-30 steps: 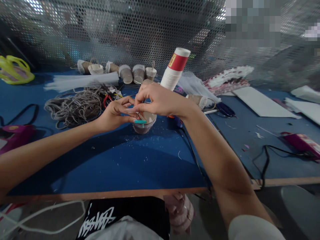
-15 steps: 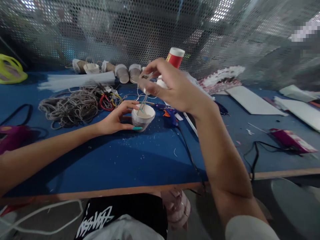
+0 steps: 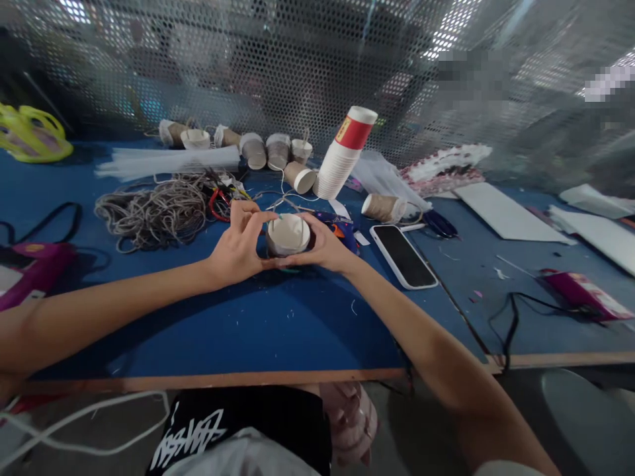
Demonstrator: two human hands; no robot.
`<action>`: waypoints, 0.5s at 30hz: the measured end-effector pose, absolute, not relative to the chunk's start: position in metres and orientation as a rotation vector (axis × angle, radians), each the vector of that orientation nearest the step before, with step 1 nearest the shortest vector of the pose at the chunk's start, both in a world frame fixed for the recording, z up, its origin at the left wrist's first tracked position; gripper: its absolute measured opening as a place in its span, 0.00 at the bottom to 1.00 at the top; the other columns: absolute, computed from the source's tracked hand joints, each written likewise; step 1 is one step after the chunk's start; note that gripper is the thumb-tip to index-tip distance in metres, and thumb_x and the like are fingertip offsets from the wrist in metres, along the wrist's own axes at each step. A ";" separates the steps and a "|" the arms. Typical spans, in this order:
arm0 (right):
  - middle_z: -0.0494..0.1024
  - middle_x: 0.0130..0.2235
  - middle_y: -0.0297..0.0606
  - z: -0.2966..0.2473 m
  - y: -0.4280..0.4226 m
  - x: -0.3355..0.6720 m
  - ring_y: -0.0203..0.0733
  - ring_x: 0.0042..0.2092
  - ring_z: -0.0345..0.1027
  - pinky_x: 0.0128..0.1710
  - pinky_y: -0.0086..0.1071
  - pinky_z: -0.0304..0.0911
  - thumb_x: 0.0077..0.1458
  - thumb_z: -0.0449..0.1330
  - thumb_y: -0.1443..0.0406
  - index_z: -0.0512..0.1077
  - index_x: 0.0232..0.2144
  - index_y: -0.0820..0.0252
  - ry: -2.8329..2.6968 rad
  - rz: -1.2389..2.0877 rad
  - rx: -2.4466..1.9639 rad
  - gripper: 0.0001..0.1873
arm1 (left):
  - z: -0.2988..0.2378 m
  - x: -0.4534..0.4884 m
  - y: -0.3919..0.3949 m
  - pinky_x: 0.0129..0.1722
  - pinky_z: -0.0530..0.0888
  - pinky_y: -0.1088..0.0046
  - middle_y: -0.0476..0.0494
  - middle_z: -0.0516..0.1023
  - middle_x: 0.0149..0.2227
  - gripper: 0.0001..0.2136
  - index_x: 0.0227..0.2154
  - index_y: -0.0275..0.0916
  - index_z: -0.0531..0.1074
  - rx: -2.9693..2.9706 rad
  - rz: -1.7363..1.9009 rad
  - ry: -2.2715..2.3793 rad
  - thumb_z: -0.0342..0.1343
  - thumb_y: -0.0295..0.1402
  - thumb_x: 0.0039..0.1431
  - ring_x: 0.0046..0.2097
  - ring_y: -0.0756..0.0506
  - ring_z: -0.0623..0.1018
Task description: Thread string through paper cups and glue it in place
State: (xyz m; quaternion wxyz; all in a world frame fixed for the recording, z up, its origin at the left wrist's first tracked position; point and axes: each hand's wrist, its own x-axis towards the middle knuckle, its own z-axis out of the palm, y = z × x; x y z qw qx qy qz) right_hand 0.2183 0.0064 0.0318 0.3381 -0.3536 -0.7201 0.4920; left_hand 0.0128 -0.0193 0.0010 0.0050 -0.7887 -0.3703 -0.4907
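A small pale paper cup [image 3: 288, 237] with a grey-wrapped side is held between both hands above the blue table. My left hand [image 3: 241, 243] grips it from the left, its index finger at the rim and thumb low in front. From the right, my right hand [image 3: 325, 246] is curled round the cup, thumb low in front too. Short grey strands lie against the inside of the cup. Just behind my right hand lies a blue glue gun [image 3: 347, 233] with an orange trigger, partly hidden by that hand.
A tangle of grey cord [image 3: 153, 215] lies left, near red-handled scissors [image 3: 217, 203]. A leaning stack of paper cups [image 3: 340, 162] and several wrapped cups stand behind. A phone [image 3: 404, 256] lies right. White boards [image 3: 513, 210] are farther right; the table's front edge [image 3: 223, 381] is near me.
My right hand has come down from above the cup, where it held the grey strands up, and now clasps the cup's right side. The view has shifted slightly, uncovering the phone and cup stack.
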 end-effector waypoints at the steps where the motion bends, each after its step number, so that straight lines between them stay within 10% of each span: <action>1: 0.70 0.50 0.41 0.030 0.006 0.219 0.50 0.56 0.63 0.60 0.45 0.56 0.27 0.76 0.57 0.65 0.47 0.56 -1.839 1.341 -0.900 0.43 | 0.002 0.012 -0.019 0.35 0.79 0.66 0.39 0.59 0.45 0.38 0.50 0.40 0.63 -2.471 -1.537 -1.121 0.65 0.58 0.41 0.41 0.43 0.71; 8: 0.60 0.62 0.44 0.029 0.007 0.233 0.48 0.64 0.55 0.64 0.44 0.53 0.34 0.72 0.62 0.54 0.58 0.52 -1.895 1.613 -0.703 0.50 | 0.003 0.002 -0.012 0.27 0.68 0.75 0.42 0.59 0.44 0.27 0.51 0.43 0.56 -2.449 -1.854 -0.913 0.54 0.54 0.58 0.32 0.51 0.66; 15: 0.64 0.53 0.39 0.017 0.008 0.224 0.48 0.57 0.60 0.61 0.46 0.56 0.22 0.77 0.59 0.58 0.45 0.50 -1.738 1.413 -0.852 0.47 | 0.006 0.003 -0.009 0.31 0.70 0.73 0.46 0.65 0.35 0.15 0.45 0.38 0.63 -2.600 -1.755 -0.889 0.47 0.46 0.66 0.32 0.49 0.69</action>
